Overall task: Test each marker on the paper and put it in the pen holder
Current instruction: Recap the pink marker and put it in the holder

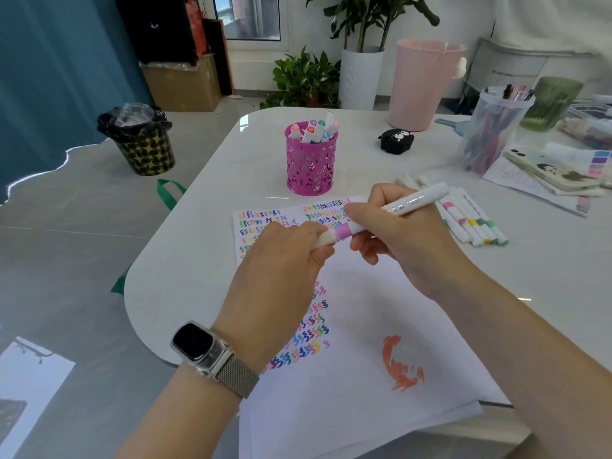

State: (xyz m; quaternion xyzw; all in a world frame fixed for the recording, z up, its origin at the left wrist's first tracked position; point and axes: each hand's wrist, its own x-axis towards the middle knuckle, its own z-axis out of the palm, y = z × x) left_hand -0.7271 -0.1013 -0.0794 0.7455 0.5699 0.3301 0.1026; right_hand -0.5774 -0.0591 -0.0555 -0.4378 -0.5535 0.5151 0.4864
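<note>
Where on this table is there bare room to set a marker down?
Bare tabletop lies left of the paper and pink pen holder, and between the holder and black case. Crowded right: loose markers, clear cup, booklets.

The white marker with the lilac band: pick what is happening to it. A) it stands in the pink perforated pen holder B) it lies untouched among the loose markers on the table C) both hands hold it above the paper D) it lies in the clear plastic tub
C: the left hand grips the cap end and the right hand the barrel of the white marker with the lilac band, above the scribbled white paper.
</note>
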